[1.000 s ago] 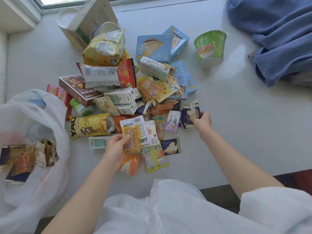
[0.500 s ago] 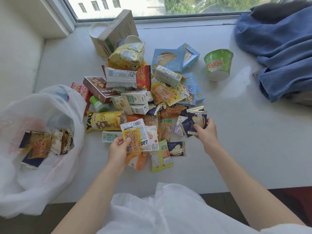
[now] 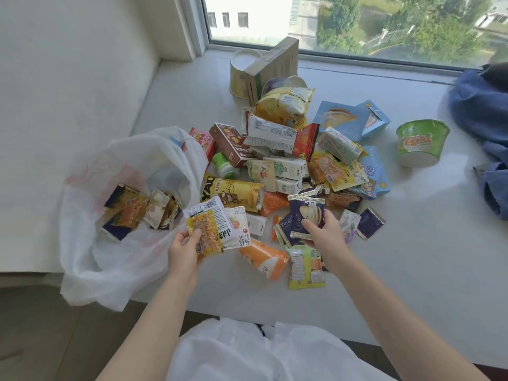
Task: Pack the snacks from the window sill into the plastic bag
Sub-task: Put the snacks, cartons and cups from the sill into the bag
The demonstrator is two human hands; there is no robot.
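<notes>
A pile of snack packets and small cartons (image 3: 291,160) lies on the white window sill (image 3: 412,243). My left hand (image 3: 182,250) pinches a few flat packets, a yellow-and-white one (image 3: 207,226) on top, just right of the white plastic bag's (image 3: 115,243) open mouth. Several packets lie inside the bag. My right hand (image 3: 324,233) grips dark blue biscuit packets (image 3: 302,215), lifted a little over the near edge of the pile.
A green noodle cup (image 3: 420,143) stands at the right. Blue cloth (image 3: 483,127) is heaped at the far right. A cardboard carton (image 3: 275,64) and a paper cup (image 3: 242,75) stand at the back by the window. An orange pouch (image 3: 265,258) lies between my hands.
Both hands have moved left toward the bag with their packets. My right hand lifted the blue packets off the pile. The view tilted up and now shows the window.
</notes>
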